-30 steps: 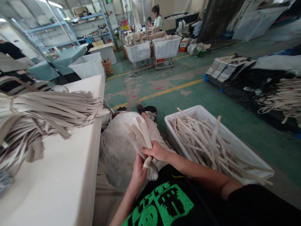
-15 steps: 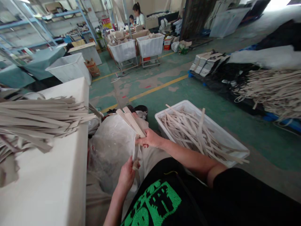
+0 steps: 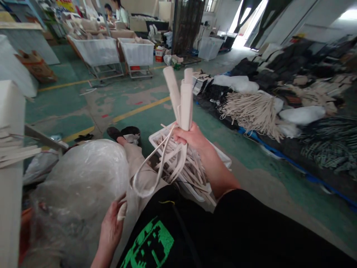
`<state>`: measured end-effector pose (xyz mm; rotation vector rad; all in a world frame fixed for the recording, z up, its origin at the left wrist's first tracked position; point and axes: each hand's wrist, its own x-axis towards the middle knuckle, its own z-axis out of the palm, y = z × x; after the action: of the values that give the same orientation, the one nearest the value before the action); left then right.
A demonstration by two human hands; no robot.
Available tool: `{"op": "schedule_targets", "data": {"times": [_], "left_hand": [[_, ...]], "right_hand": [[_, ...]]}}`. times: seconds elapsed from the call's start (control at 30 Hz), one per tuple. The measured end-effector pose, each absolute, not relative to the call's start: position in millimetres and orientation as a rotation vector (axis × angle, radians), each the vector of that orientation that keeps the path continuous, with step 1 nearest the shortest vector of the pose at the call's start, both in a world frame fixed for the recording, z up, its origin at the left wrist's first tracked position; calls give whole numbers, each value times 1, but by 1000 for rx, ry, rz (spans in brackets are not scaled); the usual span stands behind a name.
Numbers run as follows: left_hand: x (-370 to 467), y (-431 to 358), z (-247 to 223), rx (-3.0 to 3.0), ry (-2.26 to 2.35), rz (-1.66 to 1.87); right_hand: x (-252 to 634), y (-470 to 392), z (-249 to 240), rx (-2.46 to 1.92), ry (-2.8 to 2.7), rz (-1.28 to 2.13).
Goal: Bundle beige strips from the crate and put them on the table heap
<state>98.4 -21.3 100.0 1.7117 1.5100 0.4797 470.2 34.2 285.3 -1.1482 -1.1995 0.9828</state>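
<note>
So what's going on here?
The person's right hand grips a bunch of beige strips, flat ends up and looped lengths hanging below; behind it in view is a white bin of similar strips. The left hand is low, near some clear plastic, with something pale at its thumb; I can't tell if that is held or worn. More strips lie on the white table at picture left.

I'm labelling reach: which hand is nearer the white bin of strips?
Right. The right hand, gripping pale strips, appears over the white bin; the left hand is well to its left.
</note>
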Motion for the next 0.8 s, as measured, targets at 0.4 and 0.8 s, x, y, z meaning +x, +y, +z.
{"op": "schedule_targets", "data": {"times": [0.4,0.8], "left_hand": [[81,-33,61,1553,1548,270],[79,-31,39,1391,1613,211]], "right_hand": [[611,32,265,-2054,-1621,597],[644,35,215,-2746,-1533,250]]}}
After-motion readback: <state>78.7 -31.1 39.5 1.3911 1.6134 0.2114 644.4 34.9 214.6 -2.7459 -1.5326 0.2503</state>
